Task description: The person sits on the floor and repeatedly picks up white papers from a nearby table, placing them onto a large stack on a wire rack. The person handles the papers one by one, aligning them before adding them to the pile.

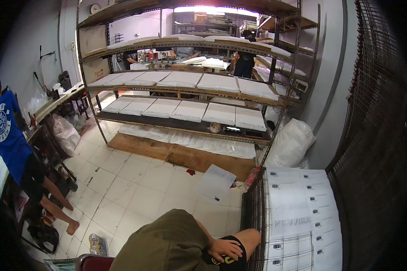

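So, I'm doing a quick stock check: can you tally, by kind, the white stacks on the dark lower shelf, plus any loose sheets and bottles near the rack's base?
White stacks on the dark shelf: 6
Loose sheet: 1
Bottle: 1
Total: 8

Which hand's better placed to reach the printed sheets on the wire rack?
Probably left: the left hand rests open on the thigh, near the wire rack bearing the printed sheets. Right hand's out of view, so can't compare.

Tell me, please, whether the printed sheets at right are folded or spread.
Spread: the printed sheets lie flat, rows of marks showing.
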The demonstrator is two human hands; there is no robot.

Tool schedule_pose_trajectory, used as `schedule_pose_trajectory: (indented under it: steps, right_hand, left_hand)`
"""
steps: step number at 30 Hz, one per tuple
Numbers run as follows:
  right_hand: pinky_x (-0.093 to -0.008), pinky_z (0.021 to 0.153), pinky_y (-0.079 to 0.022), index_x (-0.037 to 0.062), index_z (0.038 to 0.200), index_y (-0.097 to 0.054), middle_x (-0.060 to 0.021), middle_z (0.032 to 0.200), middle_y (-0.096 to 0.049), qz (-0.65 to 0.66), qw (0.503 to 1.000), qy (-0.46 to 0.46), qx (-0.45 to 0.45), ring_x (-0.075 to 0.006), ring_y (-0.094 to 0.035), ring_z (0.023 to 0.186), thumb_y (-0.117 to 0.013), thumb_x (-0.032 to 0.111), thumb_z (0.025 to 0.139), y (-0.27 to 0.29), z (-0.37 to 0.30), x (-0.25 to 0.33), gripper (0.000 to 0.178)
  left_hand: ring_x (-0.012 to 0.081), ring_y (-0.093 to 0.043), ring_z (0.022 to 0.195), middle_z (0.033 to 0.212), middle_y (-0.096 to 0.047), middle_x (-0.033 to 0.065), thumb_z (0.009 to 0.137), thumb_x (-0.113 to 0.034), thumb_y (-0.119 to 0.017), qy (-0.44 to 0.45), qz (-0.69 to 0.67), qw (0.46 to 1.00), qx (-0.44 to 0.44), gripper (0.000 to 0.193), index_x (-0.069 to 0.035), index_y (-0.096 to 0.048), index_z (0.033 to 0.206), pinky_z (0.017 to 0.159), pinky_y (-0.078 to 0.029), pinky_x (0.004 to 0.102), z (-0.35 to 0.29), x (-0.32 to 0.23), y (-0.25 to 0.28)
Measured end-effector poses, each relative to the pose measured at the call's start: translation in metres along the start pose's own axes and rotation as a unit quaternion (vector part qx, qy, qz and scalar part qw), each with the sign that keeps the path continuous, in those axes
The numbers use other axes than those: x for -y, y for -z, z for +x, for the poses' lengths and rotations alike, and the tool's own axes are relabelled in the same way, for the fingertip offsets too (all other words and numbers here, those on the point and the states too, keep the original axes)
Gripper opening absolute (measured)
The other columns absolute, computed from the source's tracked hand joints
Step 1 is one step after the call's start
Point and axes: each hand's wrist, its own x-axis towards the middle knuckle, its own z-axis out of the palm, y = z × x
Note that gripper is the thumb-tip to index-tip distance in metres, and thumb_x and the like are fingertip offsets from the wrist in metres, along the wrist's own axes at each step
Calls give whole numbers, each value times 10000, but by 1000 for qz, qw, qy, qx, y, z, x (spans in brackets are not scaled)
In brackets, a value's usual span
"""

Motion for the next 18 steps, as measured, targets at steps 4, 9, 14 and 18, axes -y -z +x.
schedule_pose_trajectory:
  steps: [4, 9, 14, 18]
  right_hand:
    - [-514, 910, -408, 9, 1234, -505, -220, 1164, -530, -50, 997, -47, 32, -362, -504, 1078, -589, 300, 850, 12, 1, -14, 489]
    - [-520, 897, -411, 22, 1265, -477, -213, 1205, -499, -107, 984, -116, 84, -360, -490, 1087, -568, 349, 847, 20, -8, -31, 539]
    - [-525, 886, -412, 32, 1289, -455, -207, 1238, -474, -158, 964, -169, 131, -357, -480, 1095, -551, 388, 844, 27, -17, -51, 579]
    - [-531, 874, -414, 43, 1316, -430, -201, 1274, -447, -184, 950, -192, 161, -355, -468, 1103, -533, 431, 840, 27, -19, -60, 622]
  left_hand:
    - [339, -287, 1321, 1338, -396, 190, 862, -494, -428, 22, 14, 999, 40, 599, -44, -486, 1253, 1078, -128, 550, 10, -8, 4]
    - [339, -281, 1323, 1338, -394, 192, 865, -503, -425, 45, 31, 995, 85, 605, -45, -484, 1256, 1076, -126, 553, 23, -19, 7]
    - [339, -275, 1324, 1339, -392, 193, 867, -512, -422, 59, 45, 990, 116, 611, -47, -483, 1259, 1073, -123, 555, 32, -27, 4]
    - [339, -270, 1326, 1339, -390, 194, 869, -519, -420, 63, 57, 987, 136, 616, -47, -482, 1261, 1072, -122, 557, 40, -31, 2]
